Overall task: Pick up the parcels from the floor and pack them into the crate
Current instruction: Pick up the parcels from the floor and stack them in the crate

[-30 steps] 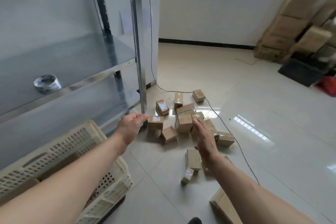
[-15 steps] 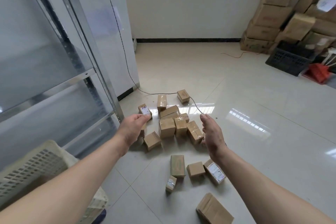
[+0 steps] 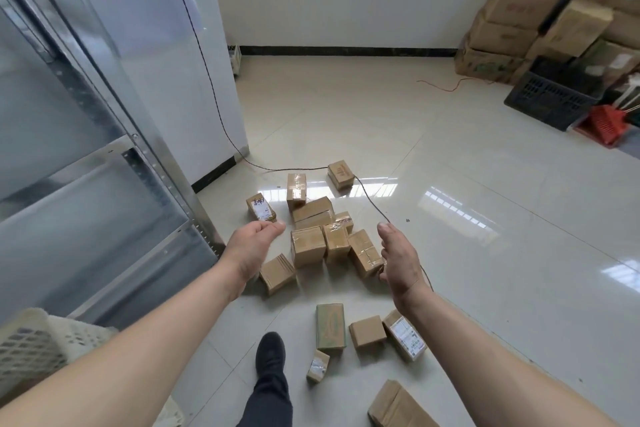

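- Both arms reach out over the floor (image 3: 467, 253), and neither holds anything.
- The left hand (image 3: 254, 248) hangs palm-in, fingers loosely curved and empty, above a plain brown parcel (image 3: 277, 273) at the near left edge of the pile.
- The right hand (image 3: 401, 262) is spread and relaxed, empty too, just beside the taped parcel (image 3: 363, 253) on the right side of the pile.
- The parcels (image 3: 308, 246) lie scattered on the tiles in a loose cluster between the hands, with a few more (image 3: 330, 326) nearer the person's dark shoe (image 3: 270, 355).
- The cream crate (image 3: 31, 347) sits at the lower left, beside the metal shelving (image 3: 149, 163).
- A thin black cable (image 3: 370, 199) snakes across the floor past the pile.
- Big cardboard boxes (image 3: 512, 10) are stacked in the far right corner.
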Demonstrator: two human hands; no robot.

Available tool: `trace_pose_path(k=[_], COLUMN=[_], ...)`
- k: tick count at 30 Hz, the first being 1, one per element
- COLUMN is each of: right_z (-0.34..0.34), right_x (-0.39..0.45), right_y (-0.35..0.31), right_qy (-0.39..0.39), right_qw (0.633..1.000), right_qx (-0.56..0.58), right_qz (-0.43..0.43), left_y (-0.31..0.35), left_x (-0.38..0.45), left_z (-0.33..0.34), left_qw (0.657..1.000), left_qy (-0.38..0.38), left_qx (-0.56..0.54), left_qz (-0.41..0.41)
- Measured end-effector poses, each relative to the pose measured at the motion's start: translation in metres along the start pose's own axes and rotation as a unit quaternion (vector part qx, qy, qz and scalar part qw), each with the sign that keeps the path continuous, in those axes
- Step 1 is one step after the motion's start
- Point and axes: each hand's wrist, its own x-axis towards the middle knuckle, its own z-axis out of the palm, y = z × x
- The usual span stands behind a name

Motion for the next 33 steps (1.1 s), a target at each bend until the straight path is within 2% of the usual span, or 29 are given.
trace_pose_path(k=[5, 10, 13, 21, 33], right_z=[0.035, 0.068, 0.083, 0.105, 0.120], right_x=[0.063, 0.122, 0.162, 0.268, 0.403], right_y=[-0.002, 0.017, 0.045, 0.137, 0.281], right_qy=[0.035, 0.034, 0.044, 0.003, -0.074], right_qw=[0.998, 0.996, 0.993, 0.988, 0.975], right_qx=[0.005, -0.003, -0.019, -0.069, -0.148], right_qz=[0.053, 0.081, 0.109, 0.142, 0.146], left_y=[0.001, -0.014, -0.032, -0.100, -0.229], left_x=[0.081, 0.153, 0.195, 0.301, 0.422], left_z=[-0.002, -0.005, -0.003, 0.025, 0.086], left_qw=[0.999, 0.996, 0.994, 0.989, 0.981], left_qy=[-0.031, -0.052, -0.051, -0.029, -0.029], left_qx=[-0.005, 0.018, 0.027, 0.038, 0.073], left_qz=[-0.038, -0.074, -0.098, -0.143, -0.176])
